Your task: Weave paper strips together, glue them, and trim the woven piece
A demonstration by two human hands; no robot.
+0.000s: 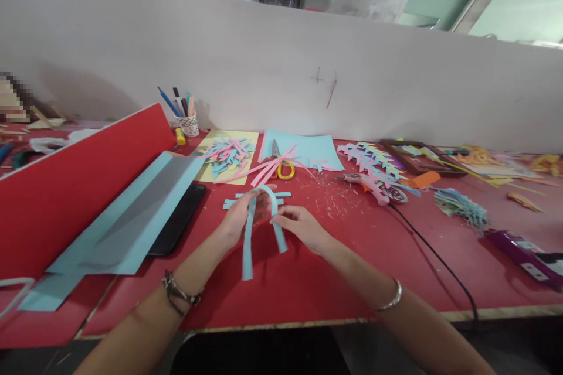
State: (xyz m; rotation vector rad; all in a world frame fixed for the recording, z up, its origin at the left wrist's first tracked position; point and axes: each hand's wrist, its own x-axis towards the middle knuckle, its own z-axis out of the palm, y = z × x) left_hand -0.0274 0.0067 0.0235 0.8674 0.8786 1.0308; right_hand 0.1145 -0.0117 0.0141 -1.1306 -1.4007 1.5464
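Observation:
A light blue paper strip point(248, 246) is bent into an arch above the red table, its two ends hanging down. My left hand point(240, 215) is curled under and around the top of the bend, holding the strip's left side. The right side of the strip is pinched between thumb and fingers of my right hand point(301, 225). Just behind the hands lie several short blue paper strips point(281, 194) on the table. Scissors with yellow handles point(285, 170) rest farther back, partly under pink paper strips point(265, 172).
Left: blue paper sheets point(132, 217), a black phone point(187, 217), a red board point(88, 158) and a pen cup point(188, 125). Behind: cut paper pieces point(229, 155) on a yellow sheet. Right: a pink glue gun point(372, 187) with a black cord, fringed paper point(460, 208) and a purple device point(523, 255).

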